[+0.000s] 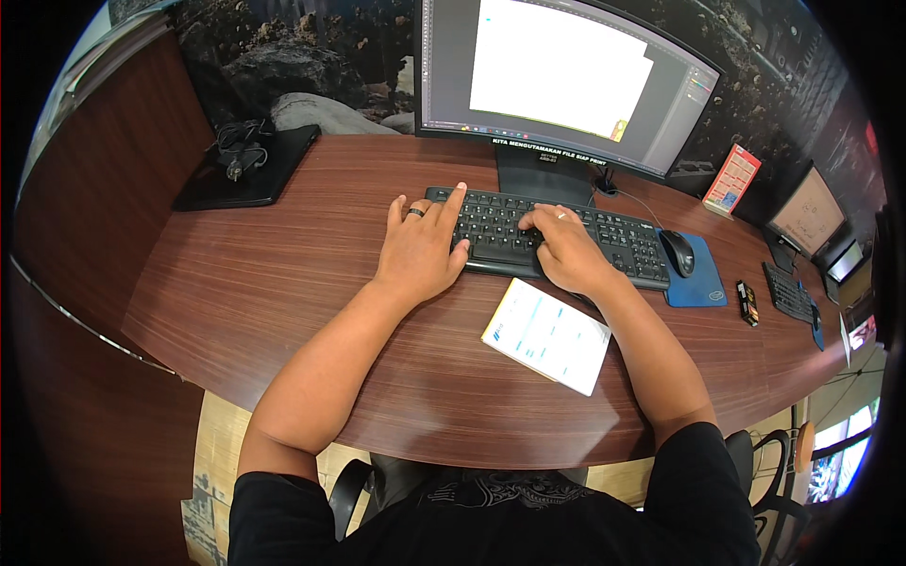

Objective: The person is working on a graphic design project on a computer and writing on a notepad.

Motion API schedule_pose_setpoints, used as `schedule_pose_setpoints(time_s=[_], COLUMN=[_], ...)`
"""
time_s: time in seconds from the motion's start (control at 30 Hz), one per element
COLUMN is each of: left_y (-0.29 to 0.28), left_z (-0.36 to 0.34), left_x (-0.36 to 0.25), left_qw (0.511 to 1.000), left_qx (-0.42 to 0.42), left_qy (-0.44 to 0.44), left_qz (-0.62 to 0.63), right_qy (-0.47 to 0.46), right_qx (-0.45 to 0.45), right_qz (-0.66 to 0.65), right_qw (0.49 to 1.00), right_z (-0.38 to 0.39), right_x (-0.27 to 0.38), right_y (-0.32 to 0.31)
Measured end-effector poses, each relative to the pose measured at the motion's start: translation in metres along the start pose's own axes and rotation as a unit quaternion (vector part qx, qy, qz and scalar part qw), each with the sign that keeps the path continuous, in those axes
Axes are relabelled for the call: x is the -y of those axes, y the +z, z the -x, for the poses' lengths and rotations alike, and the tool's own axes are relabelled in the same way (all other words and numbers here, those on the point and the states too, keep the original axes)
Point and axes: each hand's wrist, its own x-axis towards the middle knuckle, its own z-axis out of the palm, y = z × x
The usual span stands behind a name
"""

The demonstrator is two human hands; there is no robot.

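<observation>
A black keyboard (500,241) lies on the brown wooden desk under both of my hands. At its left end is my left hand (420,247), its fingers spread over the keys and a dark ring on one finger. My right hand (566,247) rests over the middle keys, fingers bent downward and apart, with a ring on one finger. Neither hand holds anything. Just in front of the keyboard, between my forearms, a pad of printed paper (549,338) lies at a slant. Behind the keyboard stands a monitor (557,71) with a white page on its screen.
A black mouse (677,253) sits on a blue mouse pad (698,283) to the right. Beyond are a small black box (747,304), a desk calendar (731,179) and a second keyboard (791,292). At the far left, a closed black laptop (283,174) carries a coiled cable (238,151).
</observation>
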Motion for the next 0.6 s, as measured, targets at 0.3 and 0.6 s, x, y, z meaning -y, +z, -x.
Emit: schedule_pose_setpoints(time_s=[0.3, 0.6], left_y=[0.006, -0.006], left_z=[0.002, 0.003], left_x=[0.003, 0.011], left_qw=[1.0, 0.998], left_qx=[-0.003, -0.052], left_qy=[-0.003, 0.011], left_qz=[0.031, 0.026], right_qy=[-0.026, 0.017], right_qx=[-0.032, -0.223], right_qz=[0.032, 0.032], right_qw=[0.999, 0.974], right_z=[0.016, 0.027], right_x=[0.006, -0.04], right_y=[0.005, -0.028])
